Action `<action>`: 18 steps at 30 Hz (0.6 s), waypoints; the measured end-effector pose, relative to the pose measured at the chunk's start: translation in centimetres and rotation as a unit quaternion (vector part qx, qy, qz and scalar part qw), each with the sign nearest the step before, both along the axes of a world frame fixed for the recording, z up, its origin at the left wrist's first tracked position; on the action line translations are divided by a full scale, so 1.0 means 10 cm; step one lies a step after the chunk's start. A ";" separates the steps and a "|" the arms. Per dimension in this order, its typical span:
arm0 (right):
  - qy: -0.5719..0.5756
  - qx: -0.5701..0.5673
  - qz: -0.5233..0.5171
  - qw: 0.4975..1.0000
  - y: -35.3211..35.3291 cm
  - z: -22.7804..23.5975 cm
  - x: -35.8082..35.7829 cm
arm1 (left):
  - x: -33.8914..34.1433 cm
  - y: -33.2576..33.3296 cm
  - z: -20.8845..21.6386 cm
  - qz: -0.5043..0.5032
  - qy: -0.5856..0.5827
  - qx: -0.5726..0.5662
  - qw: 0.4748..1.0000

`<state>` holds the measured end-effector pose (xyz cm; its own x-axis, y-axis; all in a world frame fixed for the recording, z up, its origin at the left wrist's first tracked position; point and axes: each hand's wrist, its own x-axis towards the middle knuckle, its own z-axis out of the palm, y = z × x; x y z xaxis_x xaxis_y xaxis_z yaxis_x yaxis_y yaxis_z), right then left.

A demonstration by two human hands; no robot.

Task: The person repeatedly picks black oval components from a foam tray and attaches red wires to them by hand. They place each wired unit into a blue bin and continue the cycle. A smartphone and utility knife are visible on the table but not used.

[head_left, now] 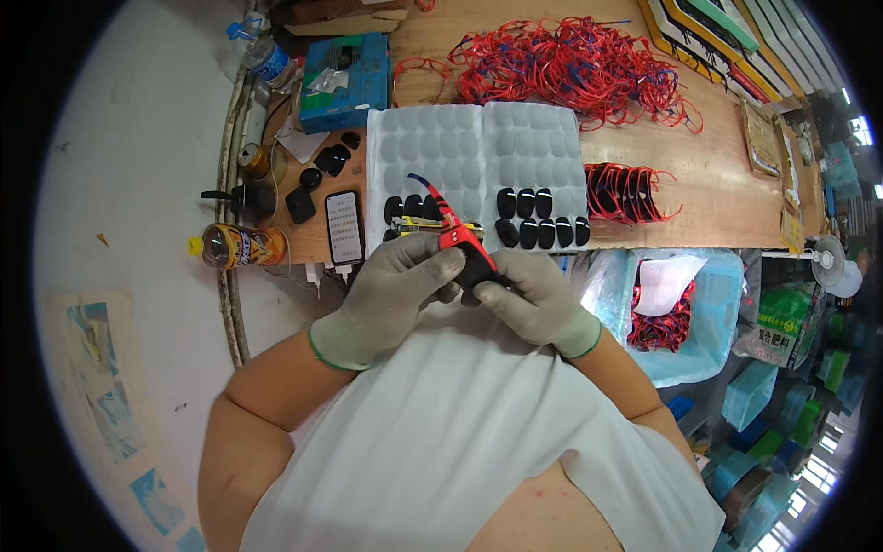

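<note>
Both my hands wear pale grey gloves with green cuffs. Between them is a pair of sunglasses [456, 234] with a red frame, a dark lens and one temple pointing up and away. My left hand [401, 281] pinches the frame by its hinge side. The fingers of my right hand [528, 293] close on the other end, partly hiding it. Just beyond lies a white moulded lens tray [427, 138] in two halves, with several dark lenses [525, 204] in its near pockets. A yellow tool-like strip [425, 224] lies across the tray's near left edge.
Red-and-blue frames lie in a tangled heap [561, 69] at the back, with a stacked row of frames [627, 193] right of the tray. A phone [345, 227], loose lenses [331, 161], a blue box [346, 81] and bottles [244, 246] stand left. A lined blue crate [727, 304] sits below right.
</note>
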<state>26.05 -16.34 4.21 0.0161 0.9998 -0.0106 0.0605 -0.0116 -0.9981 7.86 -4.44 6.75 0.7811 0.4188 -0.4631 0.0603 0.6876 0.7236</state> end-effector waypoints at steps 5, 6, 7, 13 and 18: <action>-0.007 -0.001 -0.037 0.999 0.07 -0.14 0.05 | 0.12 0.06 -0.03 0.021 -0.006 -0.002 1.000; -0.016 0.009 -0.057 0.998 0.08 -0.15 0.04 | 0.13 0.05 -0.15 0.028 -0.033 0.003 0.999; -0.025 0.018 -0.077 0.997 0.09 -0.16 0.03 | 0.14 0.05 -0.22 0.035 -0.059 0.009 0.998; -0.010 0.003 -0.100 0.995 -0.01 -0.22 -0.03 | 0.13 0.03 -0.21 -0.007 -0.070 0.066 0.995; -0.092 0.022 -0.108 0.990 0.05 -0.12 -0.08 | 0.07 0.15 -0.26 -0.047 -0.078 0.105 0.990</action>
